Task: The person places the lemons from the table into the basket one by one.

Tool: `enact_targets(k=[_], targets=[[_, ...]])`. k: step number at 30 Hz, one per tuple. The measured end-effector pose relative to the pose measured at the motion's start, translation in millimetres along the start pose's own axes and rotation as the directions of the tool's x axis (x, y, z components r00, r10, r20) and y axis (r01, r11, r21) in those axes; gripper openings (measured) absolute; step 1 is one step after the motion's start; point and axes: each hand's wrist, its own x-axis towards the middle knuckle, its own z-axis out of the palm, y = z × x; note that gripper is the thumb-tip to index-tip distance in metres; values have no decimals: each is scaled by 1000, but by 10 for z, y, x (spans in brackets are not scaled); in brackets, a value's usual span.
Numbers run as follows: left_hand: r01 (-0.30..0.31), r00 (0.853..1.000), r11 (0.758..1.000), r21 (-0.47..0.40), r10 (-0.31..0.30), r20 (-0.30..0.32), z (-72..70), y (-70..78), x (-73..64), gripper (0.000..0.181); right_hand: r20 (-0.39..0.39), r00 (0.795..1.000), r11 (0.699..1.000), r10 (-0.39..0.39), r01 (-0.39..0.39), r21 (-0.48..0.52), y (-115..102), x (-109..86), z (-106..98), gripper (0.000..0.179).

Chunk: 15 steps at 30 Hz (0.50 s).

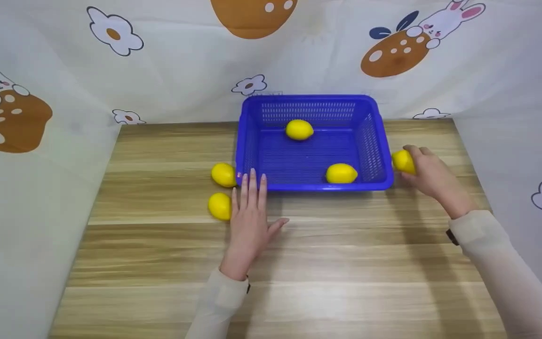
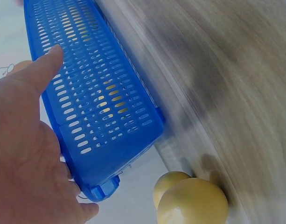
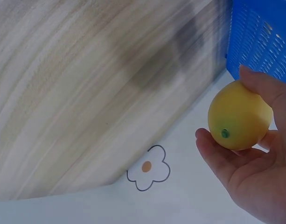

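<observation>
A blue plastic basket [image 1: 315, 187] with slotted walls stands at the back of the table. Inside it lie two lemons, one lemon [image 1: 299, 130] by the far wall and another lemon [image 1: 341, 173] at the near right. My left hand [image 1: 250, 216] reaches flat over the basket's near left corner with its fingers straight. Left of that hand are two more lemons on the table, an upper lemon [image 1: 223, 174] and a lower lemon [image 1: 219, 206]. Beside the basket's right wall my right hand [image 1: 428, 174] grips a lemon [image 3: 240, 115] between thumb and fingers, its green stem end showing.
The wood-grain table [image 1: 327, 282] is bordered by a pale printed cloth [image 1: 181, 70] at the back and both sides. The cloth rises close behind the basket.
</observation>
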Motion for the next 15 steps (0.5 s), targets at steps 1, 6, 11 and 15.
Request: enact_targets(k=[1,6,11,15], targets=[[-2,1000,1000,6,2,0,0,1,2,112,3,1000,1000,1,-1,-1,-4,-4,-10,70],[-5,1000,1000,17,5,5,-9,10,7,113,7,1000,1000,3,-3,-5,-34,-29,-57,69],[-9,1000,1000,4,9,-2,-40,18,2,113,-2,1000,1000,1,-1,-16,-75,-50,-111,68],[-9,1000,1000,-6,9,8,-70,25,0,112,-17,1000,1000,-10,10,-22,-95,-67,-139,68]])
